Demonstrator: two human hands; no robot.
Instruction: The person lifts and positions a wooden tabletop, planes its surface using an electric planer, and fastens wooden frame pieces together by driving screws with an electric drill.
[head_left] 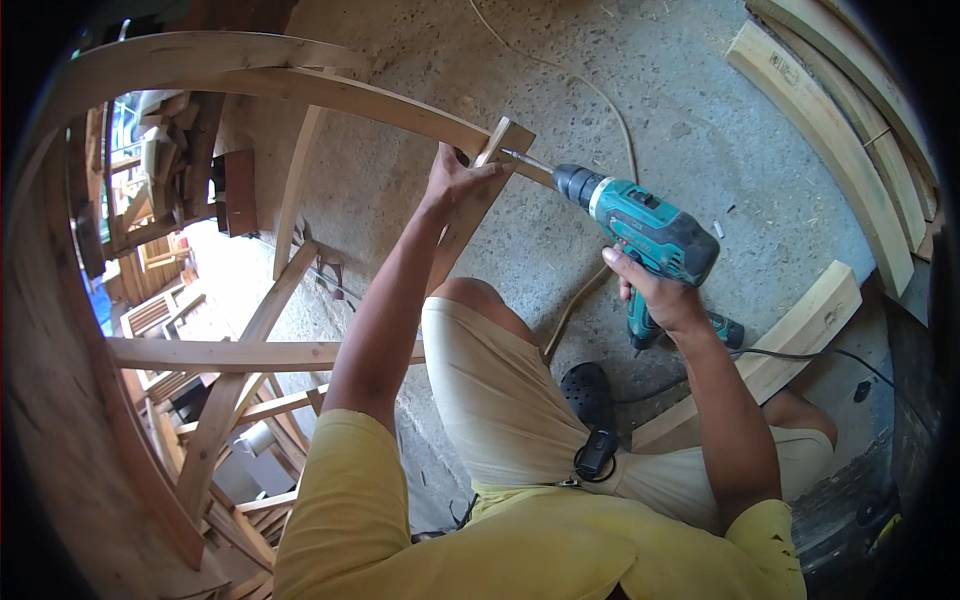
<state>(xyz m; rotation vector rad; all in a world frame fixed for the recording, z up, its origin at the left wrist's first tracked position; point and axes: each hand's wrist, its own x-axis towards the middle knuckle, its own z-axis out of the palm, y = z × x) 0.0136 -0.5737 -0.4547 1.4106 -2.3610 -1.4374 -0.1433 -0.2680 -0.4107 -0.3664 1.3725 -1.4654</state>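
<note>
My right hand (662, 290) is wrapped round the handle of a teal and black cordless drill (660, 228). Its long bit (528, 158) points left, with the tip at the face of a short wooden board (468, 228). That board crosses the end of a long, curved wooden rail (400, 112). My left hand (458, 185) grips the board near this joint, thumb laid across its face and fingers behind, partly hidden. Teal and black parts (726, 328) show past my right hand; whether they belong to this drill or another tool, I cannot tell.
Wooden frame pieces (265, 354) cross at my left. Curved timbers (815, 135) lie at the far right, with a thick beam (800, 335) beside my leg. A cord (600, 90) runs over the concrete floor (700, 130), and a dark cable (820, 352) lies at right.
</note>
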